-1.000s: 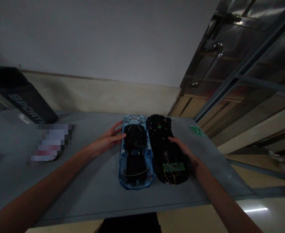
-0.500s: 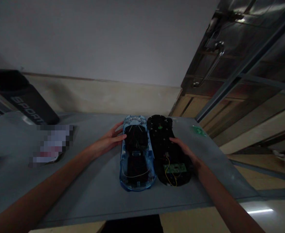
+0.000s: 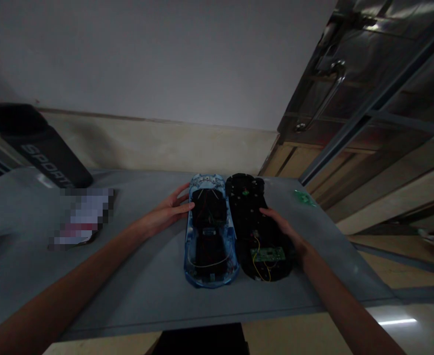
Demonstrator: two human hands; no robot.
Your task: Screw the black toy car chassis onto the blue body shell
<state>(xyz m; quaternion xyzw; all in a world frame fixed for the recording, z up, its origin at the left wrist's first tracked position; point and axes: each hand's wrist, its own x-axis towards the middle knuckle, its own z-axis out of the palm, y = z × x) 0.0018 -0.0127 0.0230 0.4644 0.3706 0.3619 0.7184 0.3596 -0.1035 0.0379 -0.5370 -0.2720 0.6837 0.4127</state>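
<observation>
A blue toy car body shell (image 3: 210,280) lies upside down on the grey table, its dark inside and a thin pale wire showing. My left hand (image 3: 170,209) holds its left edge, thumb over the rim and fingers along the side. Close against the shell on the right is the black toy car chassis (image 3: 244,217), bearing a green circuit board (image 3: 268,254) and yellow wires. My right hand (image 3: 281,224) grips the chassis by its right edge, thumb on top; the other fingers are hidden.
A black bottle marked SPORT (image 3: 50,150) stands at the back left, beside a blurred-out flat item (image 3: 86,214). A small green item (image 3: 305,197) lies at the right. Behind the table (image 3: 146,296) rises a wall; a metal frame (image 3: 350,133) stands at the right.
The view has shifted slightly. Both hands keep the same hold on the shell and the chassis, which stay side by side.
</observation>
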